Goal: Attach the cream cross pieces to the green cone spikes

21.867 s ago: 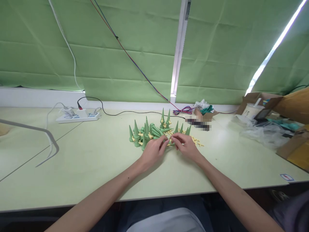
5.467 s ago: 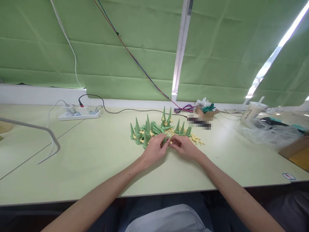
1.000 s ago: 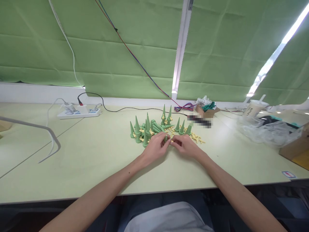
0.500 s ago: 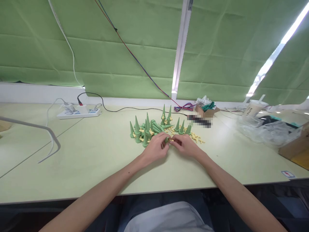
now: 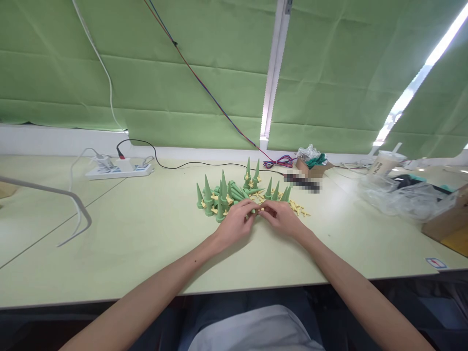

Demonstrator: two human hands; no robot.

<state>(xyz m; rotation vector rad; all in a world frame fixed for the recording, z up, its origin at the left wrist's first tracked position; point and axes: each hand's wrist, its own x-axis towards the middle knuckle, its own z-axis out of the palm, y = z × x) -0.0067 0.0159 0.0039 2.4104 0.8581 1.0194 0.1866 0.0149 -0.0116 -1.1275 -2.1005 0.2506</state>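
Pale tabletop [image 5: 146, 248]: green piece [image 5: 253, 211], yellow part [image 5: 262, 209] between hands [image 5: 236, 219].

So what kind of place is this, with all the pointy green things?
It looks like a workspace, maybe a small workshop or office. A long pale table holds green spikes and little yellow parts, a power strip sits near the back, and bright light comes through between green blinds.

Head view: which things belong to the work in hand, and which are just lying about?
Belong to the work:
green piece in the left hand
yellow piece in the right hand
green spikes
loose yellow pieces

Seemingly just lying about:
power strip
coiled red-and-blue wire
small cardboard box
lidded cup
clear plastic bag
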